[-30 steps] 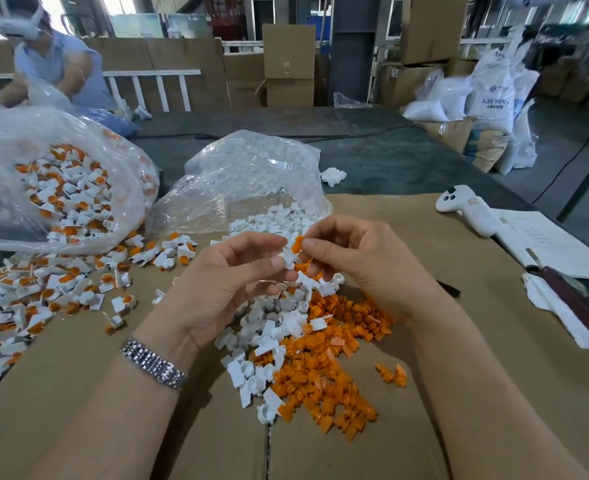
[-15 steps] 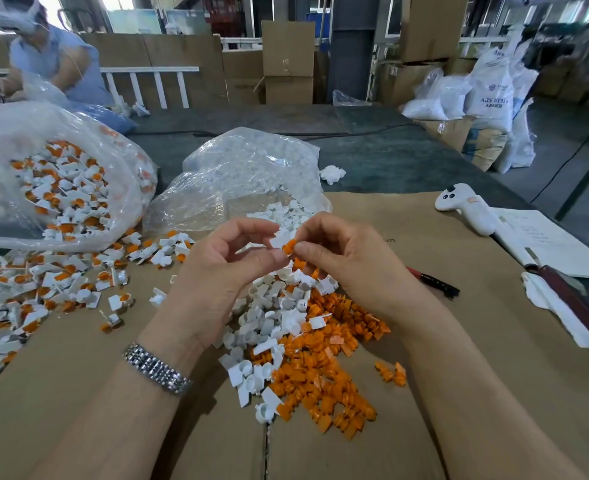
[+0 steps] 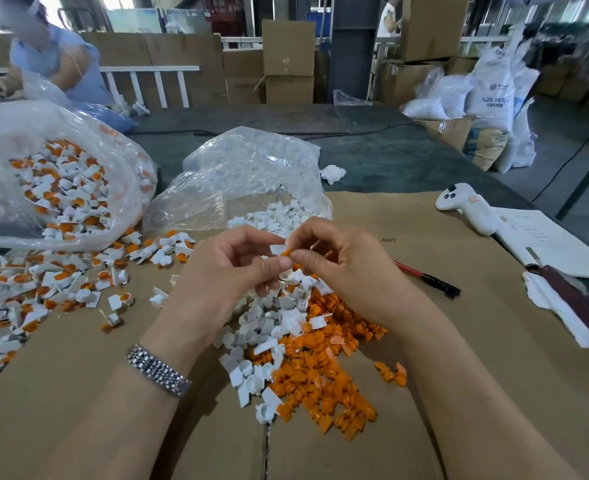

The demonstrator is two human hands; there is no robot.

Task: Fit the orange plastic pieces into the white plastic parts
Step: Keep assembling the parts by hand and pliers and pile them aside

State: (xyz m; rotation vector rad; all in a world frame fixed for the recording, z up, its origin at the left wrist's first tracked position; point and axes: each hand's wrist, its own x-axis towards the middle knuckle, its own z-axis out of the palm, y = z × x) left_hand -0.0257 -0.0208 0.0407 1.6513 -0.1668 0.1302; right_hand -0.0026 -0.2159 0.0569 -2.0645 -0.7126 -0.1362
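Both hands have risen slightly above the pile since a second ago, meeting closer together. Left hand (image 3: 223, 282) pinches a white part (image 3: 278, 249) between thumb and curled fingers; right hand (image 3: 345, 268) pinches an orange piece (image 3: 287, 252) against it at the fingertips. Loose orange pieces (image 3: 321, 382) and white parts (image 3: 262, 334) lie below on the counter (image 3: 459, 341)

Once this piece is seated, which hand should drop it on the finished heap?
Probably left. The left hand pinches the white part and lies nearer the assembled heap on the left. The right hand pinches the orange piece, with the loose orange pile below it.
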